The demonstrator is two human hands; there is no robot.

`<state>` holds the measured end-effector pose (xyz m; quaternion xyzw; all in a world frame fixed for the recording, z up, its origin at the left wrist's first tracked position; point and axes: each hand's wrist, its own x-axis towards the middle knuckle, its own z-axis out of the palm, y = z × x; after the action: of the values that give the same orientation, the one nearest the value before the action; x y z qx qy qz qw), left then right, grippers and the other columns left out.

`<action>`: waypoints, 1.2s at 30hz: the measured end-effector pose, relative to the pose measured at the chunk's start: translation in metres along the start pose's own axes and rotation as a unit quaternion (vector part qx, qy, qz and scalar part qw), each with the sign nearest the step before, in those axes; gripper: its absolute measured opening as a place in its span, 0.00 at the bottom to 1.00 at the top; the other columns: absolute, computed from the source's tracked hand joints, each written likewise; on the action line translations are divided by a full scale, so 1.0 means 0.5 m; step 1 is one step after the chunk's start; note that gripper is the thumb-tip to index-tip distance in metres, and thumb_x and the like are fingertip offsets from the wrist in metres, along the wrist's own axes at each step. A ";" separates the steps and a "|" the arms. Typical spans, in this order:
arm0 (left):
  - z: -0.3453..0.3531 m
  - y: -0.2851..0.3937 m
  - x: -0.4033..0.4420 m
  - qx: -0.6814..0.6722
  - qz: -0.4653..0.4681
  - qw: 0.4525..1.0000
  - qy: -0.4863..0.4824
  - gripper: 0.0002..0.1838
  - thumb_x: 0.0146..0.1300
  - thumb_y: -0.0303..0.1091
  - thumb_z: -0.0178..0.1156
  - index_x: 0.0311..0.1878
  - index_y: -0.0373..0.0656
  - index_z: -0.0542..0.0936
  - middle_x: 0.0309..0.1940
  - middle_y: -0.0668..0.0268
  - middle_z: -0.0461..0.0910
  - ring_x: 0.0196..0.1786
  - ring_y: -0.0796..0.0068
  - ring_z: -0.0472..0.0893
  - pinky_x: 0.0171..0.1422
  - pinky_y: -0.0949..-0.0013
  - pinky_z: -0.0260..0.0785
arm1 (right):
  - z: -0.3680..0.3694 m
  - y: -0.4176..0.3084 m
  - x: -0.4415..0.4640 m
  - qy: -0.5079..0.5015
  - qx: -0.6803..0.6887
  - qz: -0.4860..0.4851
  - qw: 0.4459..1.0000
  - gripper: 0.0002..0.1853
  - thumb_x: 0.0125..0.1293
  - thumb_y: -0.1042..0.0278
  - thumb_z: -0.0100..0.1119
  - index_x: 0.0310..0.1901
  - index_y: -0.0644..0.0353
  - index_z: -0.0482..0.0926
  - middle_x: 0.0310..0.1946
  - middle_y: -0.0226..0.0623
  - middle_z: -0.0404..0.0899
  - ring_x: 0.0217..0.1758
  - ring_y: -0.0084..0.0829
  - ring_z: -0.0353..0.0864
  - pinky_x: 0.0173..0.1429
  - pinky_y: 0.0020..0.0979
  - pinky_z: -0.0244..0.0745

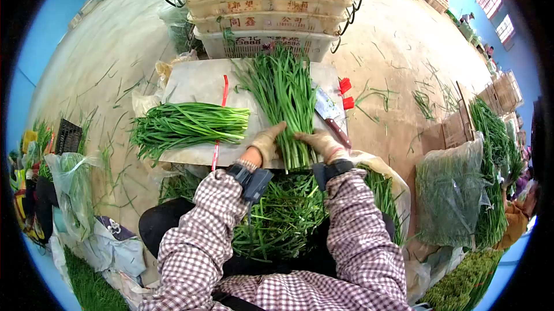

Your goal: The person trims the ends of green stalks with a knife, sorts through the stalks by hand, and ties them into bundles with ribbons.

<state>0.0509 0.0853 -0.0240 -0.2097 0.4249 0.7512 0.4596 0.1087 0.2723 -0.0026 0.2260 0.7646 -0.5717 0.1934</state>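
Note:
A loose bunch of garlic chives [282, 94] lies lengthwise on the pale board [193, 77], leaves pointing away from me and stem ends at the near edge. My left hand [267, 143], in a tan glove, is wrapped round its left side near the stems. From the right, my gloved right hand [323, 143] grips the same bunch. A second bunch of chives [193, 126] rests crosswise to the left, over a red tie strip [225, 90]. Right of my bunch lies a cleaver [332, 116] with a brown handle, close to my right hand.
Stacked white plastic crates [265, 22] stand just beyond the board. Red pieces [346, 94] sit at its right edge. Loose chives [283, 213] fill the space below, over my lap. A plastic-wrapped pile of greens [453, 190] stands right; a bagged bunch [75, 190] stands left.

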 end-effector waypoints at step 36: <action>-0.200 0.176 -0.262 -0.035 0.318 0.930 0.179 0.36 0.66 0.59 0.59 0.66 0.39 0.71 0.61 0.62 0.74 0.55 0.68 0.75 0.60 0.63 0.70 | 0.335 -0.494 0.014 -0.245 -0.346 -0.355 0.833 0.42 0.50 0.68 0.74 0.68 0.60 0.65 0.59 0.43 0.77 0.62 0.30 0.73 0.67 0.32 0.69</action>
<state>0.0311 -0.0839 0.0523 -0.2102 0.5178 0.8225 0.1056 -0.0307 0.0516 0.1421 -0.2898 0.8678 -0.3359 0.2240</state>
